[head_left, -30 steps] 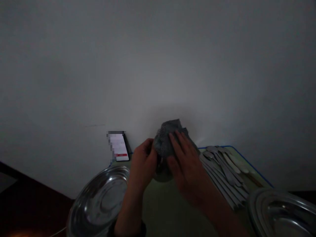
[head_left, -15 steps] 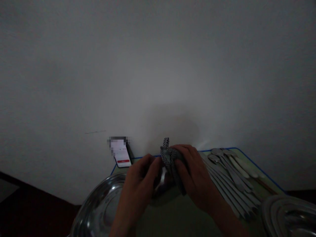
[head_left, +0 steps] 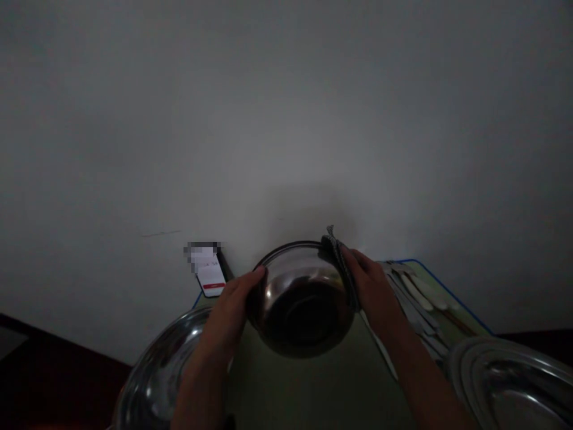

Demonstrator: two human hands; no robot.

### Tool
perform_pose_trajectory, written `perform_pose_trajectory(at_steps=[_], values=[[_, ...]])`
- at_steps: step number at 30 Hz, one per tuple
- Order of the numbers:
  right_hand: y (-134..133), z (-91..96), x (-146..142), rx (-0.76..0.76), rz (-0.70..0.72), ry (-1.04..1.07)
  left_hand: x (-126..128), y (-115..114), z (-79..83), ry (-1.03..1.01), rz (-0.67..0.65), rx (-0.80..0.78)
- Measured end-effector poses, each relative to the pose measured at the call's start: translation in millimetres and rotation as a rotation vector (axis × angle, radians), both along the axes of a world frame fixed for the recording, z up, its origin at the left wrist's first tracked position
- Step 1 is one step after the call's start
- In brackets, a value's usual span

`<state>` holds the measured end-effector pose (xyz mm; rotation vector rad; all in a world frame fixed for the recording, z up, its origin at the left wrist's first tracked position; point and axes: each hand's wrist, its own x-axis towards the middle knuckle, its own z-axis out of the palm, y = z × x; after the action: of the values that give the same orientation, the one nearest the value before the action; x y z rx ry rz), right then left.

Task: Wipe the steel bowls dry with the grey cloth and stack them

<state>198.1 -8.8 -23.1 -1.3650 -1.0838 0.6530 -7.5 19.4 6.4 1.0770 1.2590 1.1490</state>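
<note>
I see the left hand [head_left: 233, 304] clamping one side of the steel bowl [head_left: 304, 304], thumb near the rim; the right hand [head_left: 371, 289] presses a patterned cloth [head_left: 344, 266] against the opposite side. The bowl is tilted above the worktop [head_left: 290, 394]. Hazard: shifting cloth on smooth metal could release it – possibly striking the cutlery [head_left: 412, 295] or basin [head_left: 150, 364].

no readable text, even on the phone [head_left: 209, 272]
</note>
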Motion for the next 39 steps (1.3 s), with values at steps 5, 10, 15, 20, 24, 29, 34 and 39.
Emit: perform_pose_trajectory(at_steps=[5,10,15,20,24,29,34,39], values=[[-8,4.5,-7,-0.030,0.203,-0.264,-13,-2,-8.6,0.335,-0.264,0.141],[-29,23.2,-22,0.048,0.315,-0.462,-20,-9,-2.8,0.259,-0.448,0.186],[-40,33.1,-24,0.108,0.428,-0.650,-27,-15,2.3,0.100,-0.516,0.133],[-30,23.4,-17,0.196,0.419,-0.422,-26,-13,7.0,-0.069,-0.298,0.148],[-20,11.7,-20,0.219,0.215,-0.158,-19,-6,12.6,-0.382,0.063,0.096],[-14,10.4,-26,0.189,0.047,0.029,-11,-3,17.2,-0.572,0.213,0.018],[-20,17.4,-7,0.158,0.095,-0.015,-19,-5,12.4,-0.304,-0.015,-0.008],[-29,20.6,0,0.071,0.338,-0.281,-15,-16,10.9,0.275,-0.394,0.192]])
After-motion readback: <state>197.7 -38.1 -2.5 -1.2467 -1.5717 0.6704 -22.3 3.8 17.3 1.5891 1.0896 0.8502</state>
